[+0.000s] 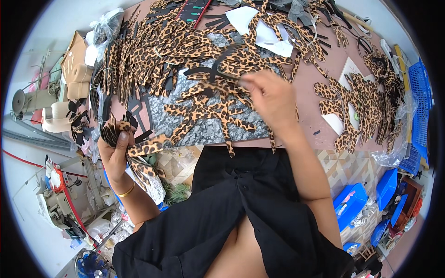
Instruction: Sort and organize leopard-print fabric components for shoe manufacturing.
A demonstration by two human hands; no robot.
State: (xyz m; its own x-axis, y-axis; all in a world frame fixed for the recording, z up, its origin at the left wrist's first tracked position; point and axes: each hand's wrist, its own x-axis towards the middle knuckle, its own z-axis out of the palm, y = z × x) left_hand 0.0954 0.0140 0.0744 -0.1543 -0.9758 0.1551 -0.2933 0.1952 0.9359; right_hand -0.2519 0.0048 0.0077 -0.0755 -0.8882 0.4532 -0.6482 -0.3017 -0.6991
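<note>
My left hand [112, 157] is closed round a bundle of leopard-print strips [116, 131], off the table's front left edge. Some strips hang below the fist, and one points right toward the table. Over the middle of the table, my right hand [273, 99] has its thumb and fingers pinched together. A dark, branched, strip-like piece [215, 69] lies just left of its fingertips; whether they grip it I cannot make out. Beneath, branched leopard-print pieces [225, 113] spread over a grey marbled slab [187, 134], some overhanging its front edge.
Heaped leopard-print strips [171, 46] cover the table's back left; more pieces [366, 106] pile at the right. White sheets [266, 34] and a red-edged dark panel [192, 11] lie at the back. Thread cones [58, 118] stand left, blue bins [350, 204] lower right.
</note>
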